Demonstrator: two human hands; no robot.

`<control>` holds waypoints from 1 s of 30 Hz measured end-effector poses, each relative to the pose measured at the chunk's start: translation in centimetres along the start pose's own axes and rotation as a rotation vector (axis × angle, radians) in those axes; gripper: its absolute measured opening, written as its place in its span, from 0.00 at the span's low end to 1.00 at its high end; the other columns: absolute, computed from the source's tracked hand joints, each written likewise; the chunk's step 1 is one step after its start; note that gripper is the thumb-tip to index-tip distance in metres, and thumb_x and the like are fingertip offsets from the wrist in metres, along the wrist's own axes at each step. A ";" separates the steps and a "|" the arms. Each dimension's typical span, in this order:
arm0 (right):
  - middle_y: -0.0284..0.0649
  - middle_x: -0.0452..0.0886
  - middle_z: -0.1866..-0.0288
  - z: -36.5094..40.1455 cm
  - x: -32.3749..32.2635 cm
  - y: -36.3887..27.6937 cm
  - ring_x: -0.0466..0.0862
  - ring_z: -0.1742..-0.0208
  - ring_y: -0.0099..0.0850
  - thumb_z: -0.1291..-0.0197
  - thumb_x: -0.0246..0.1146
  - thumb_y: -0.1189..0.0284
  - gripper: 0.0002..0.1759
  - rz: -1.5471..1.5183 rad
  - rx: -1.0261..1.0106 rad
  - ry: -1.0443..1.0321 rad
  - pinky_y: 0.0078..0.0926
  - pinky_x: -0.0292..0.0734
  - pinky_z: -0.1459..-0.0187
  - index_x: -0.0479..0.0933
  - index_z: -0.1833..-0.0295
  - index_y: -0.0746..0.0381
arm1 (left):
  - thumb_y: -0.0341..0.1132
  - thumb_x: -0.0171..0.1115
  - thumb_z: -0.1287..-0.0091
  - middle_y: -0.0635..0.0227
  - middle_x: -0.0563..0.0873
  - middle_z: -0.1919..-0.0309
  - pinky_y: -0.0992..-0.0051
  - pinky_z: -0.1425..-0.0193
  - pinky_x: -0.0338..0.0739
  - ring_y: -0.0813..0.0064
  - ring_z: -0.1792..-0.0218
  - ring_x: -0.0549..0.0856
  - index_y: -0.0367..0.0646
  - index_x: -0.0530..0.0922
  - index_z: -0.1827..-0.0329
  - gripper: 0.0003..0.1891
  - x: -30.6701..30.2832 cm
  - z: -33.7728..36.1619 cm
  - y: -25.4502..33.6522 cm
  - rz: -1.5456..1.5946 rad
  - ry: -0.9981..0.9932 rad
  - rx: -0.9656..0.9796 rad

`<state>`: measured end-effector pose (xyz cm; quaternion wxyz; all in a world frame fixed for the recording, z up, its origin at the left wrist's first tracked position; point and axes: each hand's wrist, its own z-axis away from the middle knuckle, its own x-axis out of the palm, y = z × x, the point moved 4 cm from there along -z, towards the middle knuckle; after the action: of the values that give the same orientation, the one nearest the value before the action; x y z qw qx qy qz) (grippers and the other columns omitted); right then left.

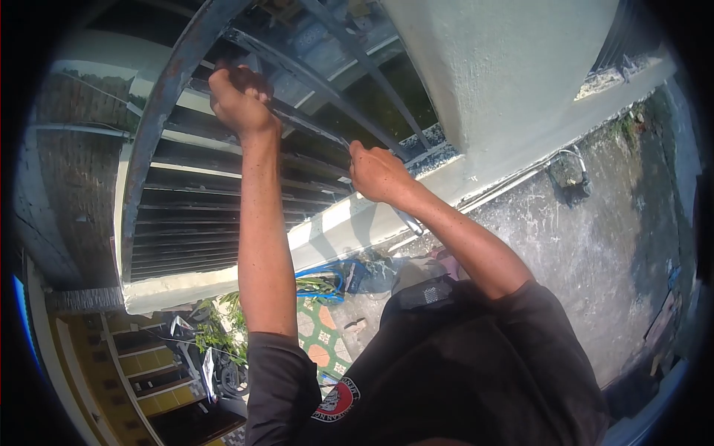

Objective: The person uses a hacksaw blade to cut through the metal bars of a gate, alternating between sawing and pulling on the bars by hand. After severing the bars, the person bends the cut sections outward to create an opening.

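A metal window grille (158,111) with dark, worn bars fills the upper left, in front of glass panes. High on it, my left hand (242,100) is closed in a fist round one of the metal bars. My right hand (378,172) is lower and to the right, closed at the lower part of the grille, its thumb side against a bar. What its fingers hold is hidden. A shiny metal piece (407,222) shows just below my right wrist, partly covered by the forearm.
A pale wall (513,67) and ledge (327,225) border the grille. Below are a blue hose (341,279), green plants (227,327), patterned tiles (321,334) and a parked motorcycle (212,372). A concrete surface (535,238) with a pipe lies to the right.
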<state>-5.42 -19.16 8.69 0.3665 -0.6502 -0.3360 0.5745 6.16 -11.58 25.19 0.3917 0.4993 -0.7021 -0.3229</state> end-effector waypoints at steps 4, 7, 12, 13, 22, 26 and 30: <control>0.62 0.83 0.72 0.6 -0.7 -1.3 0.85 0.65 0.62 0.31 0.53 0.73 0.12 -0.005 -0.058 0.007 0.56 0.79 0.57 0.70 0.52 0.72 | 0.43 0.49 0.28 0.74 0.66 0.83 0.79 0.82 0.57 0.82 0.85 0.63 0.45 0.70 0.71 0.15 -0.2 -0.1 -0.2 -0.006 -0.040 0.004; 0.62 0.81 0.75 -0.3 -0.5 -1.0 0.85 0.67 0.62 0.30 0.53 0.73 0.11 -0.010 -0.077 0.057 0.57 0.79 0.60 0.70 0.53 0.71 | 0.43 0.49 0.28 0.74 0.65 0.83 0.79 0.82 0.57 0.82 0.85 0.62 0.45 0.70 0.72 0.15 0.0 0.1 0.1 -0.027 -0.027 0.008; 0.64 0.81 0.75 0.4 -1.2 -2.9 0.84 0.67 0.64 0.30 0.53 0.73 0.11 -0.078 -0.099 0.084 0.59 0.78 0.59 0.70 0.53 0.72 | 0.43 0.49 0.28 0.75 0.65 0.83 0.78 0.81 0.58 0.82 0.85 0.62 0.45 0.69 0.73 0.16 0.0 0.1 0.0 -0.024 -0.018 0.002; 0.64 0.81 0.75 0.2 -0.8 -2.3 0.84 0.67 0.64 0.30 0.53 0.73 0.11 -0.084 -0.085 0.089 0.60 0.78 0.60 0.70 0.53 0.72 | 0.43 0.49 0.28 0.75 0.65 0.83 0.78 0.81 0.58 0.82 0.85 0.62 0.45 0.69 0.73 0.16 0.1 0.1 0.2 -0.020 -0.015 0.009; 0.63 0.81 0.76 0.0 2.9 -3.9 0.84 0.68 0.64 0.32 0.53 0.75 0.12 -0.179 0.015 0.275 0.59 0.79 0.61 0.64 0.50 0.73 | 0.45 0.45 0.28 0.75 0.63 0.85 0.78 0.79 0.57 0.82 0.85 0.59 0.49 0.62 0.76 0.17 0.2 0.1 0.2 -0.097 -0.006 -0.011; 0.62 0.81 0.75 0.1 2.5 -3.5 0.84 0.67 0.64 0.33 0.53 0.75 0.12 -0.205 0.016 0.275 0.60 0.79 0.62 0.65 0.50 0.72 | 0.42 0.51 0.28 0.75 0.66 0.82 0.79 0.82 0.57 0.84 0.84 0.62 0.46 0.69 0.75 0.16 0.1 0.3 0.2 -0.002 -0.017 -0.001; 0.60 0.81 0.76 0.1 -2.0 -3.4 0.85 0.68 0.62 0.31 0.53 0.73 0.10 -0.065 -0.018 0.233 0.59 0.79 0.63 0.70 0.52 0.70 | 0.43 0.51 0.28 0.75 0.65 0.83 0.80 0.82 0.57 0.83 0.85 0.62 0.47 0.68 0.76 0.17 0.4 -0.1 0.0 0.018 -0.029 -0.003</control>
<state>-5.76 -19.10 12.64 0.4154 -0.7047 -0.3172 0.4799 6.16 -11.93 25.32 0.3853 0.4876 -0.7116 -0.3276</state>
